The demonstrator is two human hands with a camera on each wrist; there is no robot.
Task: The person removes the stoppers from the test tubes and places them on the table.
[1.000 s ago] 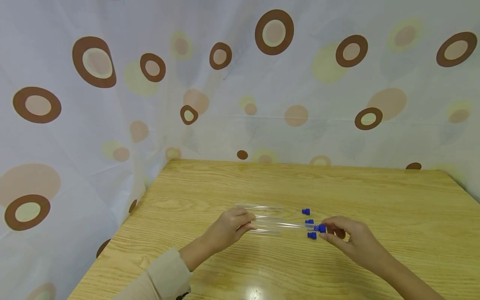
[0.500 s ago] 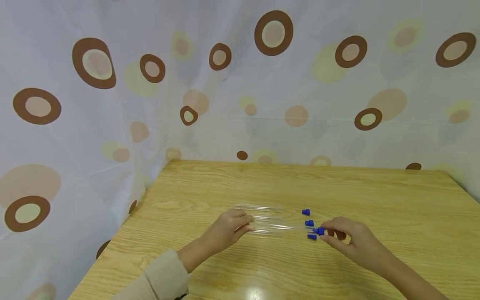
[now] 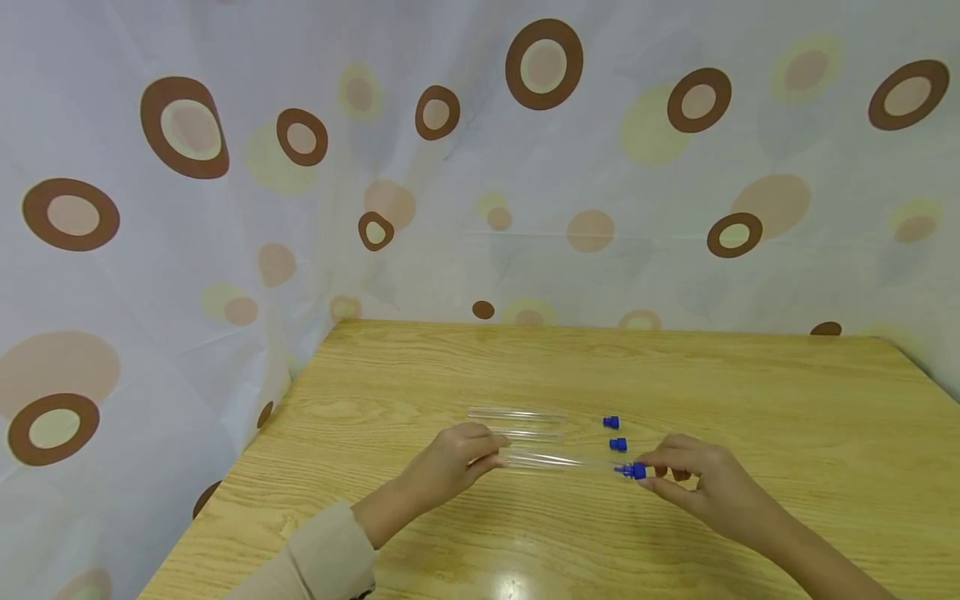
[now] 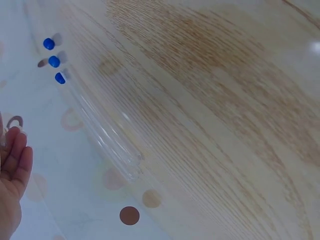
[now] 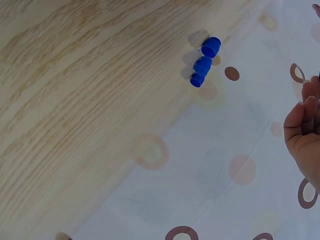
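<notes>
In the head view my left hand (image 3: 453, 458) pinches the near end of a clear tube (image 3: 558, 460), probably a test tube, raised over the table and pointing right. My right hand (image 3: 701, 477) pinches a blue cap (image 3: 640, 471) between thumb and fingers at the tube's far end. Whether the cap sits in the tube's mouth cannot be told. Two more blue caps lie behind it, the upper cap (image 3: 611, 422) and the lower cap (image 3: 618, 444). A third lying cap overlaps the held one in this view. Further clear tubes (image 3: 517, 414) lie beside the left hand, one mostly hidden behind the held tube.
The wooden table (image 3: 420, 358) runs back to a white curtain (image 3: 450, 275) with brown and yellow circles, which also hangs along the left side. In the right wrist view three blue caps (image 5: 202, 66) lie in a row; the left wrist view shows clear tubes (image 4: 100, 125) side by side.
The held tube's far end and the cap have moved slightly toward the person, now covering the nearest lying cap. Both hands keep their pinch.
</notes>
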